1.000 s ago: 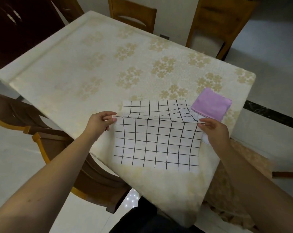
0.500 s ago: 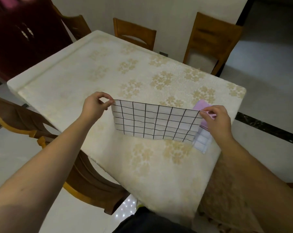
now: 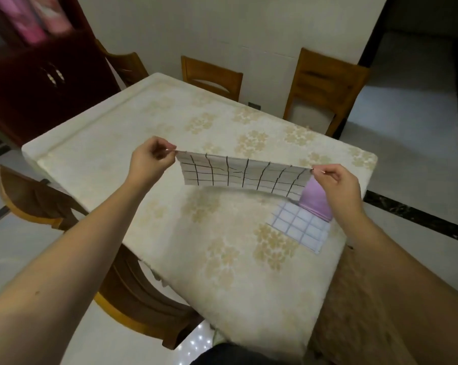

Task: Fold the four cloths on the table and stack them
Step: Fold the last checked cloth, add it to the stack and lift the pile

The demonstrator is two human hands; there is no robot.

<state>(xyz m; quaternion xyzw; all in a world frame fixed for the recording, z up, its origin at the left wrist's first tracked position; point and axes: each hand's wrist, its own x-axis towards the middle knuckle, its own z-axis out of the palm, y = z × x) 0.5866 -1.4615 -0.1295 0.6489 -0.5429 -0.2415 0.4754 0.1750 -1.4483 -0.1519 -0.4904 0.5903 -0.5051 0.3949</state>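
A white cloth with a black grid (image 3: 238, 175) hangs folded in the air above the table (image 3: 149, 133). My left hand (image 3: 150, 160) pinches its upper left corner and my right hand (image 3: 337, 184) pinches its upper right corner. Below my right hand a folded purple cloth (image 3: 316, 200) lies on top of a folded white cloth with a pale lilac grid (image 3: 300, 227), near the table's right edge. My right hand and the held cloth hide part of the purple cloth.
The table has a cream cover with gold flower prints. Wooden chairs stand at the far side (image 3: 212, 77) (image 3: 325, 90) and at the left (image 3: 46, 204). A dark red cabinet (image 3: 38, 83) fills the far left. A brownish cushion (image 3: 354, 299) sits beside the table's near right corner.
The black-grid cloth lay half folded on the table; both hands have lifted it up and away, so it now hangs folded in the air. The lilac-grid cloth under the purple one has come into sight.
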